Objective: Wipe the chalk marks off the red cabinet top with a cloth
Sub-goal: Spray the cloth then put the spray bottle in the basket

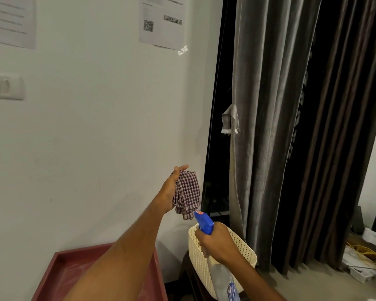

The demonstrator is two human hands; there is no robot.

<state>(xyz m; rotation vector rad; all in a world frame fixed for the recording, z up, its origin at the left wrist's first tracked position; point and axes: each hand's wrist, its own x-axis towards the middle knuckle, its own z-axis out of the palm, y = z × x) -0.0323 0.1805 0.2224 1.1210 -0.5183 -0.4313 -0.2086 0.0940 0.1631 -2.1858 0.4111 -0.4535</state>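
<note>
My left hand is raised in front of the white wall and holds a folded, checked maroon-and-white cloth in its palm. Just below it, my right hand grips the neck of a spray bottle whose blue nozzle points up at the cloth. The red cabinet top lies at the bottom left, partly hidden under my left forearm, with pale smears on its surface.
A cream perforated plastic basket stands on a dark stand right of the cabinet. Grey and dark curtains hang at the right. Papers and yellow cable lie at the far right. A light switch is on the wall.
</note>
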